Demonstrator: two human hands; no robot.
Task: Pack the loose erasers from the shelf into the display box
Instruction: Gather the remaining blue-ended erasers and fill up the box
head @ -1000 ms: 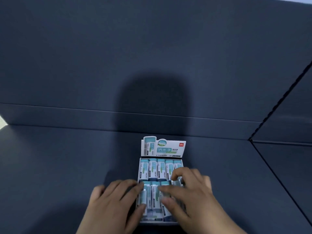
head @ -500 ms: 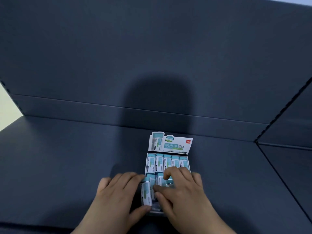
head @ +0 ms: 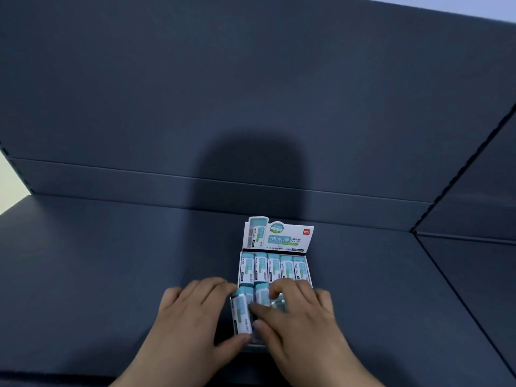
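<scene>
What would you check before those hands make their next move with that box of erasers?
1. Back row of the white-and-teal cardboard display box filled: ok, five teal-and-white wrapped erasers lie side by side.
2. Front-left eraser seated flat: not ok, it looks raised above its neighbour.
3. Left hand has that eraser: ok, fingertips at its far end, thumb at its near end.
4. Right hand grip: cannot tell, its bent fingers cover the front row.
5. Rest of the front row filled: cannot tell, hidden under the right hand.
6. Box flat on the dark blue shelf: ok.
</scene>
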